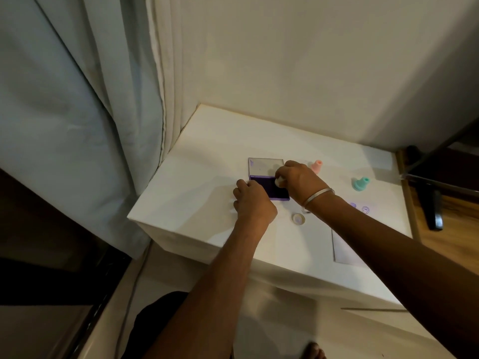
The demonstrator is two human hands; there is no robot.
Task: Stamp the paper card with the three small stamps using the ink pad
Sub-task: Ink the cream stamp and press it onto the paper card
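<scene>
A purple ink pad (264,186) lies open on the white table (207,156), its clear lid (264,167) folded back behind it. My right hand (302,182) presses a small white stamp (280,181) down onto the pad's right side. My left hand (252,203) rests against the pad's left front edge, fingers curled on it. A pink stamp (316,166) stands behind my right hand and a green stamp (360,183) stands further right. The paper card (344,250) lies at the front right, partly under my right forearm, with two purple prints (365,209) near its far end.
A small round cap (298,218) lies on the table in front of the pad. Curtains (90,99) hang at the left and a wall stands behind. The table's front edge runs close to my body. A dark stand (432,203) is on the wooden floor at right.
</scene>
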